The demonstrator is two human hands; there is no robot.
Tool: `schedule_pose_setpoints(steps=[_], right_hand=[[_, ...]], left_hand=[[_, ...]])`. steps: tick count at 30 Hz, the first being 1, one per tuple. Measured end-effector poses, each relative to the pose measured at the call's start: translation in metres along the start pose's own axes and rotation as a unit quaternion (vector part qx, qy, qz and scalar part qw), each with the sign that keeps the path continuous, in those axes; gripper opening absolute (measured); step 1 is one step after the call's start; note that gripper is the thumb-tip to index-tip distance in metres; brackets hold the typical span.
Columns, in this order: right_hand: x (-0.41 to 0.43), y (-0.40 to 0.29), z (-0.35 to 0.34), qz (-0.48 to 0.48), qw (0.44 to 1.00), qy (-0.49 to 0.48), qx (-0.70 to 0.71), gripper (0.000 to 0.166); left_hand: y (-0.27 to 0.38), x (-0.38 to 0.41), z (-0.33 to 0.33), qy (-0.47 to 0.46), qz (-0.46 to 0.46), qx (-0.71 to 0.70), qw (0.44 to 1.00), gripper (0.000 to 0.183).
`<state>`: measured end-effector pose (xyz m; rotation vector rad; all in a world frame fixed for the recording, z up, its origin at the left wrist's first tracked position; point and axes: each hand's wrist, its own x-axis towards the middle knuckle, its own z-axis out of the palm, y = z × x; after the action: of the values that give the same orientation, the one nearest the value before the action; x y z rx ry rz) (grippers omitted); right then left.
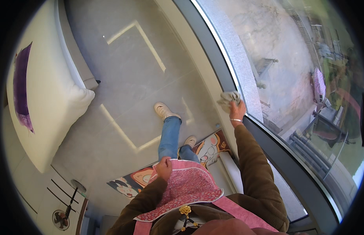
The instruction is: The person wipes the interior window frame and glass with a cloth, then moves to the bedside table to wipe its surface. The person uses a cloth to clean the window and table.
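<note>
My right hand (pixel 237 112), a light band at its wrist, holds a crumpled pale grey cloth (pixel 229 99) against the dark window frame (pixel 226 77), beside the lower edge of the large window pane (pixel 276 55). Near my waist, my left hand (pixel 164 168) is closed at the edge of the pink floral apron (pixel 190 183); the fingers are curled and seem to grip its hem. The apron hangs over a brown corduroy jacket.
A bed with a white cover (pixel 52 88) and a purple runner (pixel 22 85) stands at left. A patterned mat (pixel 132 182) lies on the grey tiled floor by my feet. A standing fan (pixel 61 219) is at lower left.
</note>
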<state>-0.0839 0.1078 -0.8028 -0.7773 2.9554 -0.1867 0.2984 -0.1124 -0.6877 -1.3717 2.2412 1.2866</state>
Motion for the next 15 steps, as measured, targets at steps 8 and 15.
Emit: schedule_pose_setpoints(steps=[8,15], right_hand=[[0.257,-0.108,0.015,-0.118,0.993,-0.002,0.015,0.045],[0.248,-0.099,-0.003,-0.182,0.982,-0.042,0.037,0.056]], left_hand=[[0.002,0.005,-0.008,-0.015,-0.017,-0.015,1.0,0.01],[-0.013,-0.009,0.01,0.01,-0.053,-0.049,0.997,0.01]])
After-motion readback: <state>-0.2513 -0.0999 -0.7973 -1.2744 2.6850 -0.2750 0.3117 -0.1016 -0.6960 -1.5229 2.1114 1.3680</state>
